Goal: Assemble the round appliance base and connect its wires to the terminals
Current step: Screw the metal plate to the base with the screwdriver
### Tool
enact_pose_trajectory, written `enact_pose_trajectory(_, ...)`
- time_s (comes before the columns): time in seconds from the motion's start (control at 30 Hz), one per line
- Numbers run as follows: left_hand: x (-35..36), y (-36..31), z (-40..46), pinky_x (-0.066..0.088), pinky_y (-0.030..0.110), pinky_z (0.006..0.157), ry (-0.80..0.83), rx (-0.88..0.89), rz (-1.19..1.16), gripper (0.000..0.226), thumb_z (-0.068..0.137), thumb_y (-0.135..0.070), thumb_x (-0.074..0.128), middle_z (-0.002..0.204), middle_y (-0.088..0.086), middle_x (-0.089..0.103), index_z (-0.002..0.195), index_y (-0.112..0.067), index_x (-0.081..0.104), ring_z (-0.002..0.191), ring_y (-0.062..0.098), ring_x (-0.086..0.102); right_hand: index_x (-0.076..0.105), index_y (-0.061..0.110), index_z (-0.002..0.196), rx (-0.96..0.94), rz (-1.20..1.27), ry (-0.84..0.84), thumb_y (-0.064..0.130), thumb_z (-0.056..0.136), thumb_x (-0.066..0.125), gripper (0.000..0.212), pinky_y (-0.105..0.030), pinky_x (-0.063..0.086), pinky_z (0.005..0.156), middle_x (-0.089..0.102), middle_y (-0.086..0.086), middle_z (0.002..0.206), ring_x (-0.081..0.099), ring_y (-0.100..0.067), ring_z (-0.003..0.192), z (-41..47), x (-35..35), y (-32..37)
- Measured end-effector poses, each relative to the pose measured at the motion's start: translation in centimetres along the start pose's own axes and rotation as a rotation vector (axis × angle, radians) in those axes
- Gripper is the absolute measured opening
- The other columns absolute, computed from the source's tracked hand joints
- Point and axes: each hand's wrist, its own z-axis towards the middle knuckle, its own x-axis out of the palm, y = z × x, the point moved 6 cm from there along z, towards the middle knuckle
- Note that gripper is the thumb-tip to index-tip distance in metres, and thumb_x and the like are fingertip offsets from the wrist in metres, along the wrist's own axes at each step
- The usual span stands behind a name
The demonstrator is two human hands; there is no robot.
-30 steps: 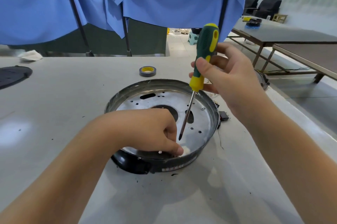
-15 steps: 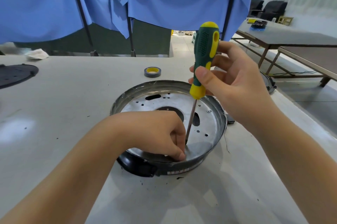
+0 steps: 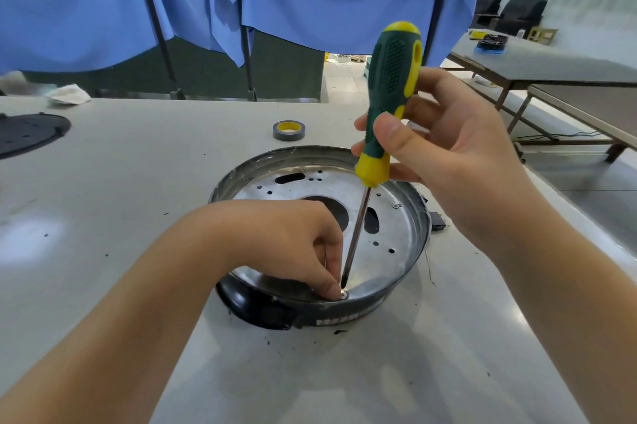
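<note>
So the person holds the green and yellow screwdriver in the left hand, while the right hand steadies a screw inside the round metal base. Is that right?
Not quite: the hands are swapped. In the head view, the right hand grips the green and yellow screwdriver, while the left hand pinches at the small screw under the tip, inside the round metal base.

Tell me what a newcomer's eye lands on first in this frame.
The green-and-yellow screwdriver stands out at centre, held nearly upright by the right hand. Its tip meets a small screw that the left hand pinches at the near edge of the round appliance base. Behind, a roll of tape lies on the table.
</note>
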Motion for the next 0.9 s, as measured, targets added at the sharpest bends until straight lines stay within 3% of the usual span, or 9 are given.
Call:
enact_pose_trajectory(0.17,0.1,0.1,0.2,0.042,0.016,0.061,0.026,-0.007,-0.034,0.012,0.080,-0.041,0.074,0.063,-0.023,0.063,0.075,-0.033,0.068,0.059,-0.008,0.056,0.053,0.022,0.112,0.000,-0.034,0.011,0.009,0.089,0.062,0.028,-0.027,0.059,0.068,0.071,-0.005,0.097,0.073,-0.018,0.079,0.0,0.1,-0.2)
enact_pose_trajectory(0.67,-0.1,0.6,0.1,0.044,0.018,0.064,0.032,-0.051,-0.016,0.018,0.077,-0.048,0.075,0.066,-0.020,0.065,0.078,-0.031,0.069,0.062,-0.005,0.058,0.052,0.024,0.112,-0.005,-0.027,0.060,0.020,0.079,0.063,0.035,-0.022,0.057,0.067,0.071,0.001,0.096,0.073,-0.016,0.081,-0.1,0.8,-0.4)
enact_pose_trajectory(0.9,-0.9,0.5,-0.3,0.043,0.019,0.063,-0.021,-0.005,-0.009,0.014,0.078,-0.050,0.073,0.066,-0.023,0.064,0.080,-0.037,0.066,0.061,-0.007,0.057,0.050,0.012,0.124,-0.007,-0.010,0.197,0.001,0.093,0.052,0.033,-0.024,0.056,0.076,0.073,0.000,0.099,0.072,-0.019,0.090,-0.1,0.9,-0.3)
